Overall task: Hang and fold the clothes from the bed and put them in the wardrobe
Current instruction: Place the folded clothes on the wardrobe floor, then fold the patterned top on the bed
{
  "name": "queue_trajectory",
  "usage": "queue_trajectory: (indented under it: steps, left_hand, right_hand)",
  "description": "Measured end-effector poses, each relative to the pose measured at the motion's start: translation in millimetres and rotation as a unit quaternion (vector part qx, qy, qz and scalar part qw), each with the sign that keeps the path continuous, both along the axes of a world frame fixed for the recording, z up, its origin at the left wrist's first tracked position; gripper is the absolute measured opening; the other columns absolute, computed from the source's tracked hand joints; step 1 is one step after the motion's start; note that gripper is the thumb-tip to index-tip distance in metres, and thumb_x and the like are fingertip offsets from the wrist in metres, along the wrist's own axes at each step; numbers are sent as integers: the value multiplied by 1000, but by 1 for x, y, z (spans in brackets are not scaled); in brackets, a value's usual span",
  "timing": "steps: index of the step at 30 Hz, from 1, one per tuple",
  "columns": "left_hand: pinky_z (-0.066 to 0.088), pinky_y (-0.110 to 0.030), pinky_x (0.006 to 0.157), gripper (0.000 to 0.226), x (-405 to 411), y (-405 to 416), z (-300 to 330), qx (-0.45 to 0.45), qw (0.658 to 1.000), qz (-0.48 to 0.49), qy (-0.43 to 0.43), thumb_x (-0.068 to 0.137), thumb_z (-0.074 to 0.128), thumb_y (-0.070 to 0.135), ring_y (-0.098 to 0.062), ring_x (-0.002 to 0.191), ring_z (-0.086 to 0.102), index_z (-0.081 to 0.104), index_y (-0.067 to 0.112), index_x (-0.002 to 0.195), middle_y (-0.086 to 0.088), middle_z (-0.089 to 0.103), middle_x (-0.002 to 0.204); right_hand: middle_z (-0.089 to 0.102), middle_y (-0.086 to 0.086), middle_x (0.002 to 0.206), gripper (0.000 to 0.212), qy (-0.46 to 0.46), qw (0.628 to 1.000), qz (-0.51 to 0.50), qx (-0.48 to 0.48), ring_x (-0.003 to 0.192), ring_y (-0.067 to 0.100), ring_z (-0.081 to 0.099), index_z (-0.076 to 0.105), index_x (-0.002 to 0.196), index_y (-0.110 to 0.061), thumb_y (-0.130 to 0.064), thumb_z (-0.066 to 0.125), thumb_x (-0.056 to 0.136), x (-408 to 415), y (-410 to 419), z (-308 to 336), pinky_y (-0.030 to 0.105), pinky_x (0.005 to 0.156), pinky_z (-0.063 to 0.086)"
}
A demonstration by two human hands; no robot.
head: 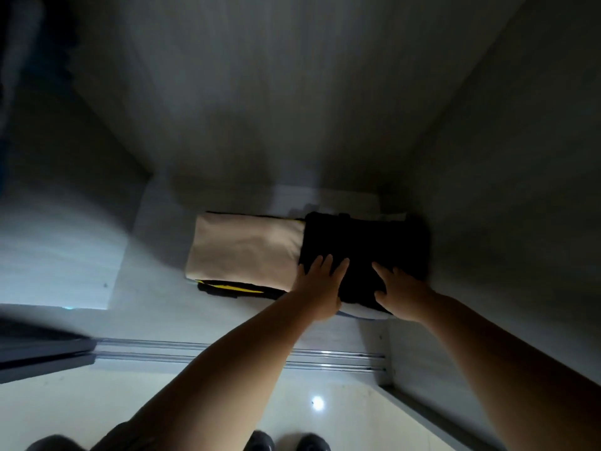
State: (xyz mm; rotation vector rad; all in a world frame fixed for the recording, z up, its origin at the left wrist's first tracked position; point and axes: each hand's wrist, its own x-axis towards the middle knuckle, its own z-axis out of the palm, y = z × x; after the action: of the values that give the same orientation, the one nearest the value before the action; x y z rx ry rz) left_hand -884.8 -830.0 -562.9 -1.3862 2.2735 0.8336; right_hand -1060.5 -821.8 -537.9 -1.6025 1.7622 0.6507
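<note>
A folded black garment (367,245) lies on the wardrobe floor (156,255), on top of a pale folded piece whose edge shows under its near side. My left hand (320,288) rests flat on its near left corner with fingers straight. My right hand (401,292) presses its near right part, fingers spread. Left of it lies a folded beige garment (244,249) stacked on a black and yellow one (234,289).
The wardrobe's back wall (260,109) and right side wall (504,190) close in the compartment. A sliding-door track (227,351) runs along the front edge. The glossy tiled floor (97,408) and my shoes are below.
</note>
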Motion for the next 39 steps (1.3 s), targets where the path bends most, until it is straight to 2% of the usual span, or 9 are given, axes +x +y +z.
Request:
queue_trajectory:
  steps: [6, 12, 17, 20, 23, 28, 31, 35, 39]
  left_hand:
    - [39, -38, 93, 58, 45, 13, 140, -76, 996, 34, 35, 95, 45, 28, -31, 121, 47, 25, 18, 148, -13, 51, 133]
    - [45, -37, 79, 38, 69, 27, 289, -129, 980, 128, 84, 97, 41, 33, -33, 108, 59, 43, 19, 132, -12, 63, 118]
    - [49, -36, 84, 39, 89, 43, 377, -152, 966, 150, 144, 97, 44, 31, -33, 106, 61, 49, 17, 133, -14, 68, 109]
    - [41, -29, 67, 34, 95, 49, 406, -170, 961, 137, 169, 96, 48, 29, -31, 90, 64, 54, 16, 127, -12, 69, 93]
    - [36, -25, 62, 32, 88, 68, 424, -180, 961, 110, 177, 96, 50, 30, -25, 78, 63, 57, 18, 124, -7, 67, 86]
    - [40, -28, 61, 33, 58, 111, 434, -152, 972, 17, 180, 96, 50, 33, -28, 84, 66, 57, 21, 125, -10, 70, 94]
    - [52, -34, 71, 32, 35, 140, 438, -130, 977, -28, 168, 94, 49, 37, -28, 87, 65, 56, 25, 123, -7, 70, 97]
    - [39, -28, 59, 26, -3, 187, 447, -127, 975, -86, 162, 94, 46, 41, -22, 77, 60, 56, 31, 115, 3, 65, 89]
    - [39, -28, 67, 26, -50, 259, 455, -178, 960, -160, 145, 93, 41, 40, -29, 98, 62, 56, 27, 111, -4, 67, 105]
  right_hand:
    - [52, 15, 134, 48, 5, 996, -25, -88, 118, 31, 54, 32, 146, -17, -31, 38, 100, 18, 8, 129, 34, 87, 44]
    - [65, 14, 114, 36, -28, 978, -56, -200, 106, 33, 60, 58, 119, -16, -38, 40, 98, 54, 31, 279, 36, 83, 47]
    - [67, 12, 111, 36, -38, 960, -55, -272, 105, 33, 61, 62, 112, -17, -41, 39, 97, 89, 62, 378, 35, 77, 46]
    - [66, 14, 114, 34, -49, 954, -67, -287, 107, 34, 60, 62, 113, -16, -37, 40, 97, 103, 81, 411, 36, 81, 47]
    - [65, 12, 115, 32, -45, 955, -79, -283, 106, 33, 60, 62, 112, -17, -34, 39, 97, 100, 102, 430, 33, 76, 43]
    - [65, 6, 110, 30, -35, 954, -130, -266, 98, 28, 60, 63, 107, -22, -35, 39, 95, 76, 153, 447, 28, 68, 38]
    - [66, 7, 104, 30, -16, 956, -139, -259, 88, 28, 58, 64, 98, -22, -33, 37, 93, 59, 197, 449, 27, 65, 36]
    - [67, 9, 106, 27, -13, 962, -139, -235, 94, 30, 61, 63, 101, -17, -26, 39, 93, 28, 269, 457, 27, 66, 37]
    - [67, 8, 107, 26, -2, 939, -222, -261, 98, 31, 62, 65, 104, -20, -25, 43, 92, -12, 362, 472, 29, 72, 43]
